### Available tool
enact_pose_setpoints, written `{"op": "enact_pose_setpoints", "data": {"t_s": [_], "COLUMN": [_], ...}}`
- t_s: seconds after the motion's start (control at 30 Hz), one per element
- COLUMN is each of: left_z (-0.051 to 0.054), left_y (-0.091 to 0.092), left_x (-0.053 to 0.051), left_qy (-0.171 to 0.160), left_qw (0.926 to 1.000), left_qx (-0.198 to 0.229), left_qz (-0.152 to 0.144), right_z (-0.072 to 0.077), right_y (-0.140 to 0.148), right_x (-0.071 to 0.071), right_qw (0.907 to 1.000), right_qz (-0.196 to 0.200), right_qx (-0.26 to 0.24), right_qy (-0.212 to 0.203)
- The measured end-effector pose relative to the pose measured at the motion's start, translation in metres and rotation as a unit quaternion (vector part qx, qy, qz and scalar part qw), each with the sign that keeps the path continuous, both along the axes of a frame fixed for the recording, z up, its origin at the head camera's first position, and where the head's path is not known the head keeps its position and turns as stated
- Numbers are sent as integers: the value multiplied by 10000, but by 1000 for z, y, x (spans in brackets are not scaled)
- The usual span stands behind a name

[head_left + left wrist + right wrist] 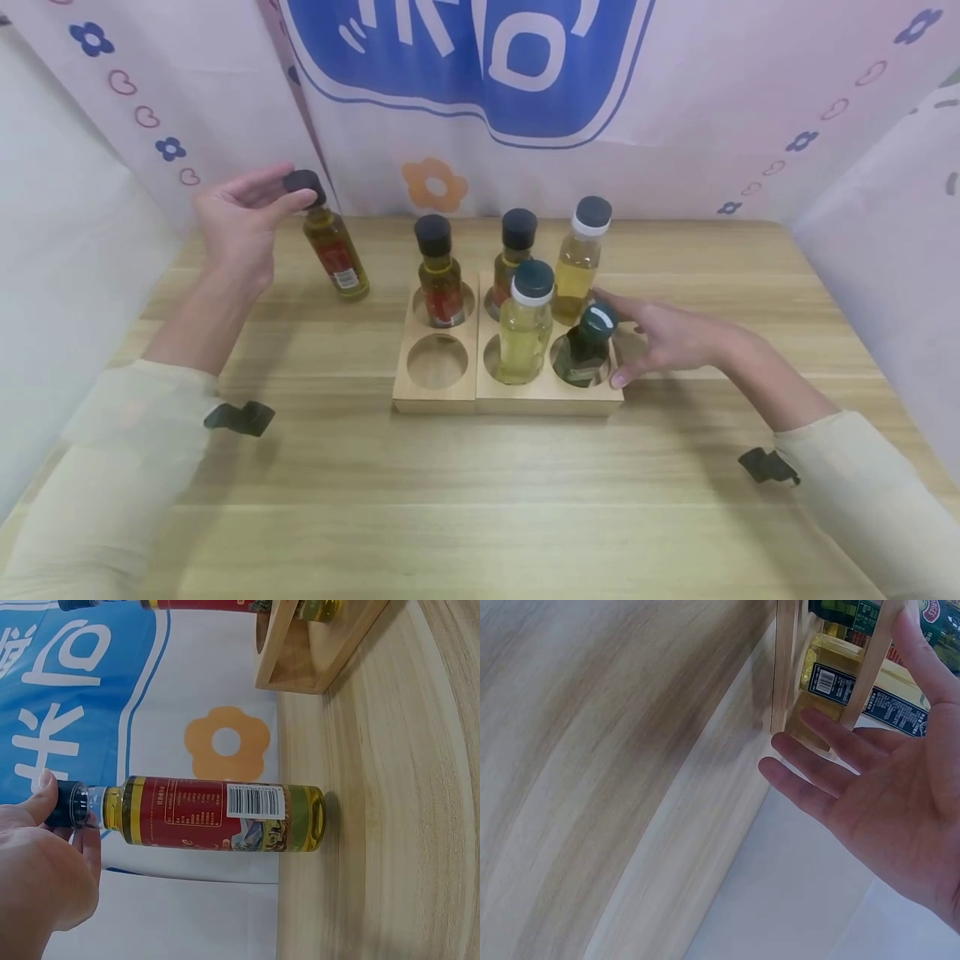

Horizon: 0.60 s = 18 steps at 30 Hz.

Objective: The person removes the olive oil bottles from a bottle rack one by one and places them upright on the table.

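My left hand pinches the black cap of an oil bottle between thumb and fingers, left of a wooden bottle rack. This bottle has a red label with a barcode and leans slightly; its base is at the tabletop, but contact is unclear. At the rack's right end, my right hand rests its thumb on the top board beside a dark green bottle. In the right wrist view, the fingers of that hand extend loosely along the rack's side, gripping no bottle.
The rack also holds two red-label bottles, one at rear left and one at rear middle. Pale yellow oil bottles stand at front middle and rear right. A printed cloth hangs behind the wooden table.
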<state>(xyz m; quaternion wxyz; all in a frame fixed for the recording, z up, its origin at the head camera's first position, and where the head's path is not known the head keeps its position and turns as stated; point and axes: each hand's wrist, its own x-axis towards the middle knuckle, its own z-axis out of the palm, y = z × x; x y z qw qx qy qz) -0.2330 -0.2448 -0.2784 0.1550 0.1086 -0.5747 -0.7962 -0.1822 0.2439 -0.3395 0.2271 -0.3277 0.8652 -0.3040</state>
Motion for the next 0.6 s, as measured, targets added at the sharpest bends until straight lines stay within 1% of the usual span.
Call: {"op": "enact_pose_setpoints", "data": {"t_s": [0.1, 0.4, 0.6], "left_z": [-1, -1, -3], "left_y": [1, 4, 5], "left_x": [0, -2, -6], "left_qy": [-27, -290, -312], "left_qw": [9999, 9989, 9991], "left_qx": [-151, -363, -273], "left_qz": [32, 107, 127], "right_z": [0, 1, 2], "right_y": [0, 0, -1], "right_x": [1, 2, 2], "right_qw": [10000, 10000, 10000], "right_qz": [-12, -54, -14], "right_qx": [6, -26, -27], "right_qy": [0, -36, -25]}}
